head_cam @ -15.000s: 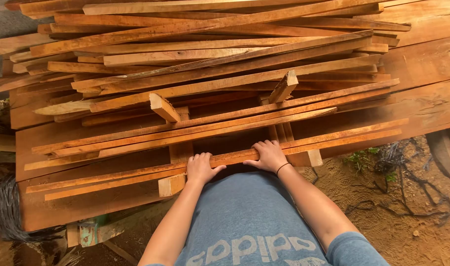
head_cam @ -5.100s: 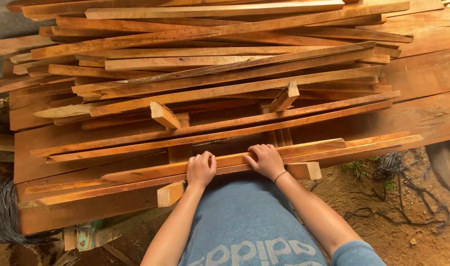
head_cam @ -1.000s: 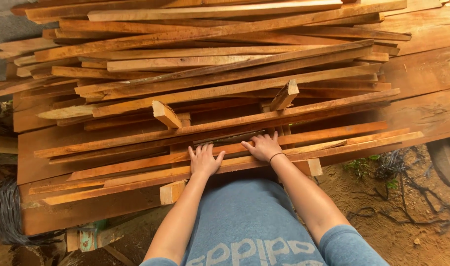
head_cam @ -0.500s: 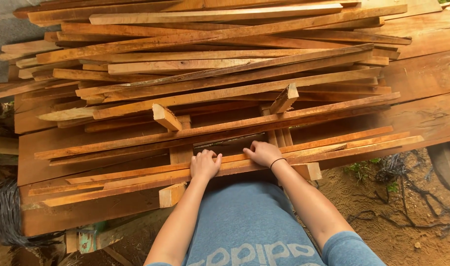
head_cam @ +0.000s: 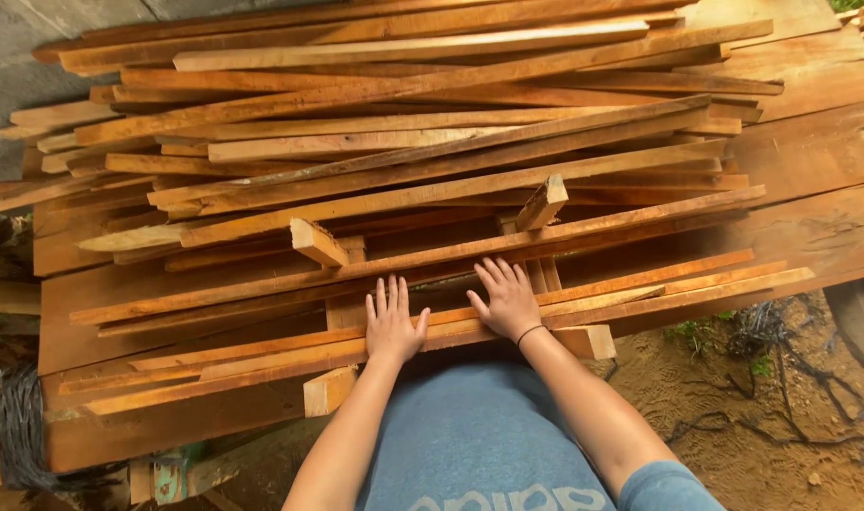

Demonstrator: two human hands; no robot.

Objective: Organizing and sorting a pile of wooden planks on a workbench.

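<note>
Both hands have uncurled — left hand (head_cam: 392, 322) and right hand (head_cam: 508, 301) lie flat, released, on the strip (head_cam: 640, 295).

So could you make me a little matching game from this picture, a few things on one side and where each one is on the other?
Things:
1. left hand
2. right hand
3. black cord
4. bare dirt

Places:
A. bundled at the lower left edge of the pile
B. flat on a thin strip, fingers spread, wrist bare
C. ground to the right of the person
D. flat on the strips, thin dark band at the wrist

Pairs: 1-B, 2-D, 3-A, 4-C
</note>
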